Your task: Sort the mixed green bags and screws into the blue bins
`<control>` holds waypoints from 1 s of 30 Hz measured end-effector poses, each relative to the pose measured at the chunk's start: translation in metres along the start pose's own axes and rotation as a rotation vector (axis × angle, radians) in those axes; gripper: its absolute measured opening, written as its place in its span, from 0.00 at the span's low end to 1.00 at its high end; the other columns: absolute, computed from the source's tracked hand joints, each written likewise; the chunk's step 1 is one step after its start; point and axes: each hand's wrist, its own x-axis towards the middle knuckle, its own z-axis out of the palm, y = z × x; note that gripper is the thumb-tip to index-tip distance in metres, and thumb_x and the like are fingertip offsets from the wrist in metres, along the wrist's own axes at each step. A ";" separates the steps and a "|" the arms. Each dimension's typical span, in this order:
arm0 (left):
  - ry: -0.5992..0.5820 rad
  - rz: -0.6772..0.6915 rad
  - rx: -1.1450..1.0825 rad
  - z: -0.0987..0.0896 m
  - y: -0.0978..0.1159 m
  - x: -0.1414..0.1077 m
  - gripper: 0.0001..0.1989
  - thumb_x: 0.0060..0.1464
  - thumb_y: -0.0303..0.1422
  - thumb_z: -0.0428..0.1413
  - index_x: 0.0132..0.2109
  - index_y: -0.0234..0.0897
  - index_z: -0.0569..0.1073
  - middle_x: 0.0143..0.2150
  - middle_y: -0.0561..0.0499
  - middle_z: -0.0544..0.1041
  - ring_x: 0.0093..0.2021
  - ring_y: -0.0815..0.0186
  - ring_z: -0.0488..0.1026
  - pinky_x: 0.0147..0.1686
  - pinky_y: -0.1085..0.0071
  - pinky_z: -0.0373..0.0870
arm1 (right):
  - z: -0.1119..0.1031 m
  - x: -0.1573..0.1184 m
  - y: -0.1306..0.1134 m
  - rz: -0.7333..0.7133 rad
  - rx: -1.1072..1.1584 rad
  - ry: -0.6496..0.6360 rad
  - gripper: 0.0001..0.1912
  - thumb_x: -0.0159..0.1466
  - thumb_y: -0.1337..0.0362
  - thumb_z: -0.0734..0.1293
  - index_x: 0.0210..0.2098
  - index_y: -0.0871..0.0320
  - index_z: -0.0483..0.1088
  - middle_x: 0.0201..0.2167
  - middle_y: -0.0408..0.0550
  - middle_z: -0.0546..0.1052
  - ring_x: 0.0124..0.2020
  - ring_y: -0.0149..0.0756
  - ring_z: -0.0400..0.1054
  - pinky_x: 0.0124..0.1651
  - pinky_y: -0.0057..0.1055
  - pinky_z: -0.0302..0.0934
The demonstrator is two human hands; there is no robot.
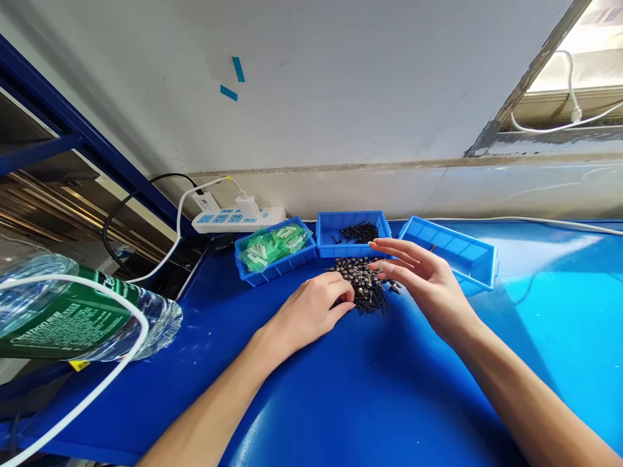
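Note:
A heap of dark screws (363,280), some with shiny metal heads, lies on the blue table. At its left edge my left hand (318,301) is curled, its fingertips against the screws; what they hold, if anything, is hidden. Over the right side of the heap is my right hand (428,279), fingers stretched out and apart, with nothing visible in it. Just behind the heap, a blue bin (331,227) contains black screws (360,232). To the right stands another blue bin (467,256) with a small dark piece inside.
On the left, a blue bin (270,271) holds green plastic packets (275,245). Behind it sits a white power strip (272,216) with plugs and cords. A large water bottle (92,318) with a green label is at the left, a white cable (141,337) crossing before it. The wall borders the table's back.

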 end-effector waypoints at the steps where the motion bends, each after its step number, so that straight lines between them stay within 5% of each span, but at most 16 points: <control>1: -0.004 -0.017 -0.009 -0.001 0.000 0.000 0.05 0.62 0.25 0.63 0.36 0.36 0.77 0.38 0.51 0.78 0.37 0.63 0.77 0.40 0.68 0.73 | 0.000 0.000 -0.001 -0.001 -0.003 0.006 0.17 0.58 0.56 0.78 0.47 0.49 0.81 0.54 0.50 0.83 0.46 0.44 0.82 0.52 0.42 0.76; 11: 0.022 0.014 -0.003 -0.013 -0.006 -0.003 0.05 0.62 0.25 0.61 0.37 0.38 0.75 0.38 0.51 0.77 0.39 0.63 0.76 0.42 0.67 0.74 | -0.011 0.002 -0.003 0.006 -0.102 -0.024 0.16 0.61 0.51 0.76 0.44 0.52 0.82 0.43 0.50 0.86 0.39 0.42 0.81 0.46 0.41 0.76; 14: 0.118 0.004 -0.134 -0.018 -0.004 -0.002 0.04 0.62 0.27 0.61 0.37 0.38 0.76 0.37 0.52 0.78 0.36 0.65 0.75 0.40 0.69 0.74 | -0.007 0.001 -0.007 -0.011 -0.187 -0.072 0.17 0.59 0.48 0.77 0.40 0.54 0.82 0.35 0.50 0.86 0.37 0.44 0.81 0.45 0.41 0.77; 21: 0.379 -0.018 -0.383 -0.017 0.007 0.002 0.05 0.60 0.28 0.64 0.34 0.37 0.78 0.31 0.54 0.79 0.31 0.69 0.74 0.34 0.74 0.71 | 0.007 -0.006 -0.007 -0.012 -0.133 -0.251 0.16 0.58 0.53 0.78 0.42 0.55 0.82 0.41 0.51 0.86 0.40 0.45 0.82 0.45 0.40 0.77; 30: 0.310 -0.008 -0.355 -0.014 0.006 0.001 0.05 0.57 0.31 0.68 0.36 0.37 0.79 0.33 0.53 0.80 0.33 0.67 0.76 0.35 0.72 0.73 | 0.003 -0.002 -0.010 0.192 -0.011 -0.240 0.17 0.51 0.50 0.81 0.33 0.56 0.85 0.26 0.49 0.85 0.31 0.43 0.80 0.37 0.38 0.75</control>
